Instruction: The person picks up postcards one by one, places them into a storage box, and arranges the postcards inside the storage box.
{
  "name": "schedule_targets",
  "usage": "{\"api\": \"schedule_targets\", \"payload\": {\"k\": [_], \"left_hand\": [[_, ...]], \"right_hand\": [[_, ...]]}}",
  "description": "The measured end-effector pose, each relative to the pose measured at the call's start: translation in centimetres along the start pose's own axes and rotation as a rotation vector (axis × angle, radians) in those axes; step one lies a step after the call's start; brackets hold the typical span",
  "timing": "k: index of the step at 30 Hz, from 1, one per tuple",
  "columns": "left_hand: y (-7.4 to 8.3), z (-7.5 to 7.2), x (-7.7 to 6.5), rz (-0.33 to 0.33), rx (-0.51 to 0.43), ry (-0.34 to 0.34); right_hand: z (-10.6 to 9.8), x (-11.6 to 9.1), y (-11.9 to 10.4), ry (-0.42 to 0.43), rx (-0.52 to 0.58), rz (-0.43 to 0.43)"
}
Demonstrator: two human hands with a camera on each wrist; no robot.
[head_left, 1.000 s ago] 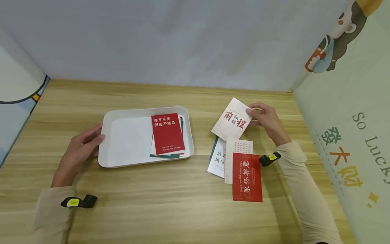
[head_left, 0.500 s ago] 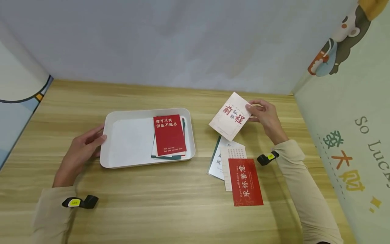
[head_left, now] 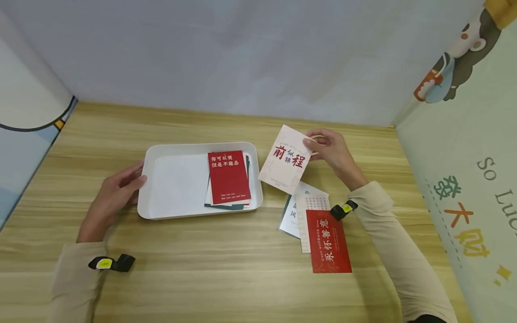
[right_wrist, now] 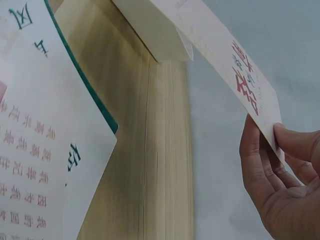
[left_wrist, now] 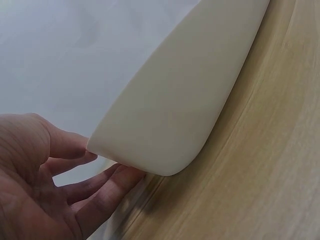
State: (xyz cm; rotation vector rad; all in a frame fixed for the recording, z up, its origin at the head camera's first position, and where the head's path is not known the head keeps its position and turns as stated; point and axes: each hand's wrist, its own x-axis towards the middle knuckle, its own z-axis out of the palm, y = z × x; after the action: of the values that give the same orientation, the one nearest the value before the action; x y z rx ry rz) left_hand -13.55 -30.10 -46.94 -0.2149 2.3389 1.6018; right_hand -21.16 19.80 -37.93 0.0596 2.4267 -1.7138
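At the left end of a shallow white tray (head_left: 173,184), my left hand (head_left: 115,193) grips the wall, thumb at the rim and fingers low on the outside, as the left wrist view shows. Inside the tray's right half lies a stack of cards topped by a red card (head_left: 229,179). My right hand (head_left: 331,154) pinches the corner of a pale pink card (head_left: 284,163) with red and dark lettering. That card is tilted in the air, just right of the tray. Below it on the table overlap a green-edged white card (head_left: 288,220), a pale printed card (head_left: 304,233) and a red card (head_left: 329,246).
The wooden table (head_left: 202,269) meets a pale cloth wall (head_left: 226,58) at the back. A printed wall (head_left: 480,134) with cartoon and lettering runs along the right side. Each sleeve carries a black strap (head_left: 111,263) with a yellow label.
The pink card has come up off the pile and moved left with my right hand, close to the tray. The left hand stays at the tray's end.
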Motion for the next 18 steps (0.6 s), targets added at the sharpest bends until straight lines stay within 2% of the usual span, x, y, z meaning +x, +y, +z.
{"api": "schedule_targets", "payload": {"k": [10, 18], "left_hand": [[0.5, 0.1, 0.2, 0.027, -0.004, 0.007], [0.2, 0.0, -0.1, 0.01, -0.005, 0.015]], "right_hand": [[2.6, 1.3, -1.6, -0.098, 0.028, -0.067], [6.2, 2.6, -2.2, -0.162, 0.016, -0.085]]}}
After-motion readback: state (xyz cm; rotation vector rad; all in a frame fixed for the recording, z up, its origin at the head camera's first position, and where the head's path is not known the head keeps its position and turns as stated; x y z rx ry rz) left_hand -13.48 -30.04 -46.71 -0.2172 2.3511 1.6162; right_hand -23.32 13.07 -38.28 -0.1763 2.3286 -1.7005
